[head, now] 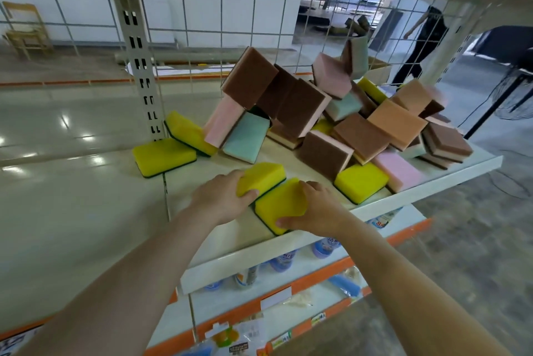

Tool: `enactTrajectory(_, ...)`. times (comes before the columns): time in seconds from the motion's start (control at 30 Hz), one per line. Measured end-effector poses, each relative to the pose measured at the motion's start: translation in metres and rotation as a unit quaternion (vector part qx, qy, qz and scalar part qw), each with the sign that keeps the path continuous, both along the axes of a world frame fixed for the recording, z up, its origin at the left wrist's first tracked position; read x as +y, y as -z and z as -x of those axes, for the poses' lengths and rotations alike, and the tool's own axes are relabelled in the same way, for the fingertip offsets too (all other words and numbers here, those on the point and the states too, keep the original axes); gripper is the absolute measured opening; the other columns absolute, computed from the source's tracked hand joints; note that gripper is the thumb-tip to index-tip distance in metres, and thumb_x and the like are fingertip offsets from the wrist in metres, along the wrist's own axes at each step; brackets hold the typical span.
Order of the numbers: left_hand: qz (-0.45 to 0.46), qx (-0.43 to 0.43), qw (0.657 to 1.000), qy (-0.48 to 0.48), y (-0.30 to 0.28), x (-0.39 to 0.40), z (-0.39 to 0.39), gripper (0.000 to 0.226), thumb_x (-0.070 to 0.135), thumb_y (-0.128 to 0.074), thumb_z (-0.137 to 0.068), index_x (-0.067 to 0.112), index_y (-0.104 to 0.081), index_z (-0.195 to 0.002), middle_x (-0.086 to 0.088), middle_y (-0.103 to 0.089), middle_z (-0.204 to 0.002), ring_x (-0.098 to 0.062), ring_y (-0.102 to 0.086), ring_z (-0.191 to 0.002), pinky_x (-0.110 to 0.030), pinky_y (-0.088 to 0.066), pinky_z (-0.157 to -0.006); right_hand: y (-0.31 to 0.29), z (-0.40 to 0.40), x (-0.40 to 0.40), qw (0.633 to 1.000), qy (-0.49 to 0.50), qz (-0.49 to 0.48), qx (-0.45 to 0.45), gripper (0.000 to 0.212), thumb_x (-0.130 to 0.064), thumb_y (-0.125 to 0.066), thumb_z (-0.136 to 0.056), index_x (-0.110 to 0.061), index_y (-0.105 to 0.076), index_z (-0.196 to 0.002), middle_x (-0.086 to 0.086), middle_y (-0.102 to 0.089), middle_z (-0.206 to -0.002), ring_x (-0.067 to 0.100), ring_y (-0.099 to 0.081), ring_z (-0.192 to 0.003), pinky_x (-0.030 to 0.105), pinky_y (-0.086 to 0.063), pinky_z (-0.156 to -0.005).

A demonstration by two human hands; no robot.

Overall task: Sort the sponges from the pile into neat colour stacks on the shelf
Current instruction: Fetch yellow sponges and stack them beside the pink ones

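At the near edge of the white shelf I see both my hands on yellow sponges: my left hand has its grip clamped on the upper yellow sponge, thumb along its near side, fingers hidden behind it, and my right hand has its grip clamped on the lower yellow sponge, thumb at its near corner and fingers curled over the far edge. The two sponges touch, and whether the upper one overlaps the lower or only butts against it I cannot tell. The mixed pile of brown, pink, teal, orange and yellow sponges leans on the wire grid at the back of the shelf; many pieces are buried, so their colours stay hidden. Two more yellow sponges lie at the far left, one flat, one tilted against it, and another yellow one sits just right of my right hand. Below, the lower shelf goods are blurred and cut off
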State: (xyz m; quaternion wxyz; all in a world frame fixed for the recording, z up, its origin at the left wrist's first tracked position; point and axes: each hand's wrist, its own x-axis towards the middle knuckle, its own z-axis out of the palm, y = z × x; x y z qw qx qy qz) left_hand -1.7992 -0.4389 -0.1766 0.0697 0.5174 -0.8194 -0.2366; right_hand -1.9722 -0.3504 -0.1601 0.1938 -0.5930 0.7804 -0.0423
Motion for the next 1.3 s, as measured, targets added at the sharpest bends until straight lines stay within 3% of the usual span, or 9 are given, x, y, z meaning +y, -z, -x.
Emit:
enactTrajectory(0.3, 0.013, 0.018, 0.999, -0.036, -0.002, -0.002, -0.006, 0.065, 0.052, -0.054, -0.086, 0.018, -0.035, -0.138, -0.012, -0.045, -0.132, -0.03, -0.048, -0.118, -0.042, -0.043, -0.095, -0.002, -0.011, -0.004, 0.999, 0.005, -0.024, 0.031, 0.111, -0.064, -0.069, -0.067, -0.009, -0.015, -0.147, 0.009, -0.023, -0.149, 0.027, -0.025, -0.135, 0.034, -0.029, -0.106)
enactTrajectory(0.57, 0.061, 0.04, 0.996, -0.052, -0.005, 0.004, -0.029, 0.065, 0.05, -0.056, -0.085, 0.018, -0.038, -0.139, -0.012, -0.044, -0.132, -0.03, -0.046, -0.12, -0.042, -0.041, -0.097, -0.004, -0.023, -0.004, 0.998, 0.018, -0.017, 0.063, 0.096, -0.055, -0.067, -0.074, -0.008, -0.02, -0.143, 0.012, -0.031, -0.138, 0.028, -0.031, -0.126, 0.034, -0.035, -0.099)
enactTrajectory(0.9, 0.066, 0.068, 0.993, -0.076, -0.016, 0.022, -0.081, 0.065, 0.047, -0.058, -0.086, 0.015, -0.038, -0.14, -0.01, -0.04, -0.139, -0.026, -0.042, -0.126, -0.04, -0.037, -0.102, -0.015, -0.06, -0.006, 0.998, -0.021, 0.011, 0.065, 0.097, -0.054, -0.068, -0.074, -0.009, -0.019, -0.145, 0.011, -0.029, -0.14, 0.029, -0.029, -0.128, 0.036, -0.034, -0.1)
enactTrajectory(1.3, 0.081, 0.052, 0.986, -0.134, -0.03, 0.038, -0.164, 0.064, 0.048, -0.055, -0.088, 0.02, -0.035, -0.141, -0.007, -0.041, -0.133, -0.024, -0.045, -0.119, -0.033, -0.039, -0.093, -0.024, -0.134, -0.015, 0.995, -0.079, 0.02, 0.058, 0.1, -0.056, -0.067, -0.075, -0.008, -0.014, -0.146, 0.012, -0.025, -0.145, 0.032, -0.027, -0.131, 0.038, -0.032, -0.104)
